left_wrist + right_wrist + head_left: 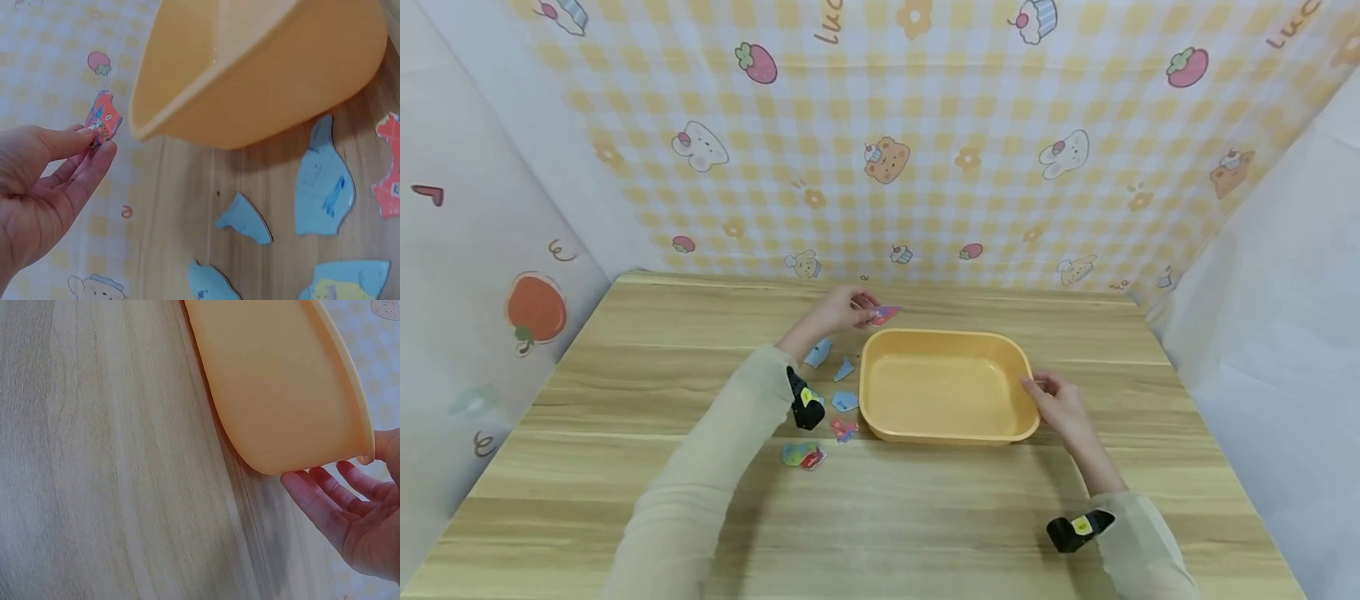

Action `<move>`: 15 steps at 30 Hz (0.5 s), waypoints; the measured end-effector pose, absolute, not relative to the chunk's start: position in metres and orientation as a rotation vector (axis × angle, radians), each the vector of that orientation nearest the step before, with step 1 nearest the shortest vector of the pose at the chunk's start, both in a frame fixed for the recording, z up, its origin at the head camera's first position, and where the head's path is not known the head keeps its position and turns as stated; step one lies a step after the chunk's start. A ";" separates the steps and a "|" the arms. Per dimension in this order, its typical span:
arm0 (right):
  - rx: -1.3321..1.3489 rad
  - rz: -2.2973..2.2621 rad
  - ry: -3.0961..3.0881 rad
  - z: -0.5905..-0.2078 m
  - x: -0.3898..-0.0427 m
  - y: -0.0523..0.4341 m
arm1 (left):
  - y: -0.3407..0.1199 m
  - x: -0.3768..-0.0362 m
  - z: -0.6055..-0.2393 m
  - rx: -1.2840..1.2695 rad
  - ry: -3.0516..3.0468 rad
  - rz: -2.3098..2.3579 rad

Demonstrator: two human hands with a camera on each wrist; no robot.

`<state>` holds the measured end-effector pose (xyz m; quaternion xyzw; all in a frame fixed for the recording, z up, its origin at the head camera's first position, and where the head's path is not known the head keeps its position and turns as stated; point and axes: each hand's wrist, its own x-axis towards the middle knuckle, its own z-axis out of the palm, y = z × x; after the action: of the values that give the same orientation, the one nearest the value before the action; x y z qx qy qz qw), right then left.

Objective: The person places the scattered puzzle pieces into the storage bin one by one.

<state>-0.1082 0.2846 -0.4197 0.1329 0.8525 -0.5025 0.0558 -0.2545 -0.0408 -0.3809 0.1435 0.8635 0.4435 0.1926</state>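
My left hand (842, 310) is above the far left corner of a yellow plastic basin (947, 434). Between thumb and fingertips it pinches a red and purple puzzle piece (105, 117), held up off the table. At the basin's right end, my right hand (369, 519) grips the wall, with the thumb over the rim and the fingers against the outside. Nothing lies inside the basin. Left of it are loose blue puzzle pieces (324, 187), a small blue piece (844, 369) and a red piece (844, 429).
Nearer the front left lies a green and red piece or small pile (804, 455). Another blue piece (818, 352) is by the left forearm, whose sleeve hides part of the table. A yellow checked cloth (925, 108) hangs behind the wooden table (925, 525).
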 end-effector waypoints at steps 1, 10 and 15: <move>0.402 -1.517 2.590 -0.420 -0.109 0.285 | -0.038 -0.255 -0.380 0.415 2.416 1.247; 0.403 -1.554 2.574 -0.420 -0.109 0.285 | -0.012 -0.255 -0.368 0.506 2.361 1.225; 0.408 -1.559 2.580 -0.420 -0.109 0.285 | 0.002 -0.254 -0.360 0.561 2.333 1.207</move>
<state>-0.1086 0.2848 -0.4198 0.1341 0.8470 -0.5119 0.0500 -0.2538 0.0016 -0.3599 0.2034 0.8462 0.4378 0.2256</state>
